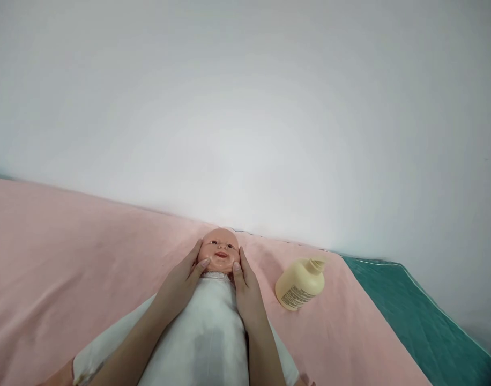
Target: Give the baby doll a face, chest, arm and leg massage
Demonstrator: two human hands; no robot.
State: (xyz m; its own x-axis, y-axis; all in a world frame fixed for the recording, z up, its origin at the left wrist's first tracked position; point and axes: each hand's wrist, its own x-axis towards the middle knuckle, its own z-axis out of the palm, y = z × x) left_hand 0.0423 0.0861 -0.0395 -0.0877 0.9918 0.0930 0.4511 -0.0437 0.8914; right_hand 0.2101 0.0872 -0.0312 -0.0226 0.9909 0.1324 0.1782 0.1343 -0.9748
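Note:
A baby doll (207,327) in a white garment lies on its back on a pink sheet, its bald head toward the wall. My left hand (185,277) cups the cheek on the left of the picture, thumb near the chin. Against the opposite cheek rests my right hand (247,287), its thumb by the jaw. Both hands touch the doll's head, holding it between them. A pale yellow bottle (299,284) with printed text stands to the right of my right hand.
The pink sheet (88,257) covers most of the surface. Green fabric (414,316) shows at the right. A plain pale wall (245,118) rises behind the doll's head and the bottle.

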